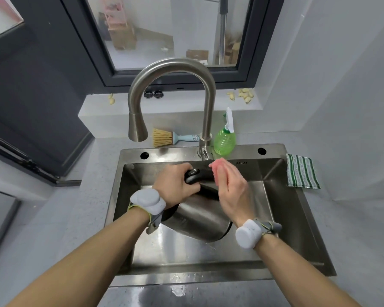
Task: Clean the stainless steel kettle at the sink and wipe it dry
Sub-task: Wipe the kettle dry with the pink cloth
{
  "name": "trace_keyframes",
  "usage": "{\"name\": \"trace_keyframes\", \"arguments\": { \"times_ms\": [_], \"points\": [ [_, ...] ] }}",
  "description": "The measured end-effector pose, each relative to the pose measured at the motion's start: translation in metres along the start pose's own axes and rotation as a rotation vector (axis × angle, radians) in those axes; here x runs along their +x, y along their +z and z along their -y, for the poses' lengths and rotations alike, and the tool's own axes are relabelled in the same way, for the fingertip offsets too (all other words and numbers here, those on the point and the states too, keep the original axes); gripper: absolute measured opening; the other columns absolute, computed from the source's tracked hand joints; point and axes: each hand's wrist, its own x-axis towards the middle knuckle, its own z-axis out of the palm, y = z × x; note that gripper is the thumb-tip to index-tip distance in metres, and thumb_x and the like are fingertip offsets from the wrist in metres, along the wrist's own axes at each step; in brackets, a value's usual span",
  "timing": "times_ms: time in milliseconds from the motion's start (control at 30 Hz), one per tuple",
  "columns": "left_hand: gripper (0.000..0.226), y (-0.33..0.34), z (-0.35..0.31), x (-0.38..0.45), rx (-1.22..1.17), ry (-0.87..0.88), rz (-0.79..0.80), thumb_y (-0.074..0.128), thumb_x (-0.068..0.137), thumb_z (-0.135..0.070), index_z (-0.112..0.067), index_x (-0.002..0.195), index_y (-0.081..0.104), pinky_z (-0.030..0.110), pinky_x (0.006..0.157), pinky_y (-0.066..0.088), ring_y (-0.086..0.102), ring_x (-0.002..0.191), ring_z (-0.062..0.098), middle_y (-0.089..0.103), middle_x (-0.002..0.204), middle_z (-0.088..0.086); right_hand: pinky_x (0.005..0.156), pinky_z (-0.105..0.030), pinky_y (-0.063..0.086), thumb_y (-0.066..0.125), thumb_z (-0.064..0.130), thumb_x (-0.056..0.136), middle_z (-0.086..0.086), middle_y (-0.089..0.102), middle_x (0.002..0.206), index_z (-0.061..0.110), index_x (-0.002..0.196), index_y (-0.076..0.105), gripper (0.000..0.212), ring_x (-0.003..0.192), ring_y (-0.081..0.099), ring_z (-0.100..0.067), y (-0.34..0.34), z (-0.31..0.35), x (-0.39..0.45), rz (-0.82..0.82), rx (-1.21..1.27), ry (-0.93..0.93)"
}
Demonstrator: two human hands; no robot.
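The stainless steel kettle (pixel 200 220) is tilted over inside the sink (pixel 286 196), its base towards me and its black top pointing away. My left hand (pixel 175 185) grips the kettle's black handle (pixel 192 175). My right hand (pixel 230 187) holds a pink sponge (pixel 217 168) against the black top of the kettle, with the fingers fairly straight along it. Water drips from the kettle's lower rim onto the sink floor.
The arched tap (pixel 171 69) stands behind the sink, spout at the left. A brush (pixel 171 137) and a green spray bottle (pixel 225 138) sit behind the basin. A green striped cloth (pixel 302 171) lies on the counter at the right. Garlic cloves (pixel 242 95) lie on the window ledge.
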Motion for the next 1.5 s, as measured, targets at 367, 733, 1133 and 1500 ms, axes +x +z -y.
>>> {"name": "trace_keyframes", "arguments": {
  "times_ms": [367,733,1133,1500],
  "points": [
    [0.029,0.002,-0.004,-0.009,-0.203,-0.385,-0.324,0.077,0.070,-0.038,-0.015,0.066,0.061,0.034,0.065,0.048,0.060,0.065,0.023,0.063,0.060,0.001,0.101,-0.046,0.044,0.033,0.035,0.104,-0.006,0.067,0.119,0.007,0.114,0.070,0.047,0.116,0.058,-0.026,0.022,0.035,-0.023,0.187,-0.145,-0.148],
    [0.037,0.001,-0.011,-0.008,-0.314,-0.600,-0.500,0.065,0.050,-0.058,-0.023,0.047,0.052,0.020,0.047,0.027,0.045,0.047,0.005,0.054,0.043,-0.013,0.107,-0.037,0.042,0.040,0.027,0.108,-0.001,0.063,0.135,0.012,0.134,0.063,0.038,0.130,0.055,-0.018,0.014,0.049,-0.036,0.055,-0.188,-0.287],
    [0.036,-0.014,-0.060,-0.010,-0.281,-0.501,-0.544,0.057,0.052,-0.060,-0.024,0.056,0.059,0.024,0.051,0.035,0.055,0.054,0.009,0.055,0.047,-0.010,0.091,-0.043,0.044,0.035,0.037,0.108,-0.002,0.068,0.122,0.011,0.119,0.071,0.046,0.112,0.061,-0.024,-0.019,0.061,-0.027,-0.039,-0.150,-0.314],
    [0.026,-0.026,-0.115,-0.008,-0.460,-0.445,-0.585,0.077,0.075,-0.028,-0.004,0.082,0.067,0.043,0.078,0.051,0.061,0.077,0.032,0.067,0.076,0.014,0.114,-0.048,0.033,0.034,0.025,0.099,-0.009,0.055,0.145,0.012,0.140,0.060,0.049,0.139,0.045,-0.026,-0.063,0.052,0.001,-0.063,-0.085,-0.194]
  ]
}}
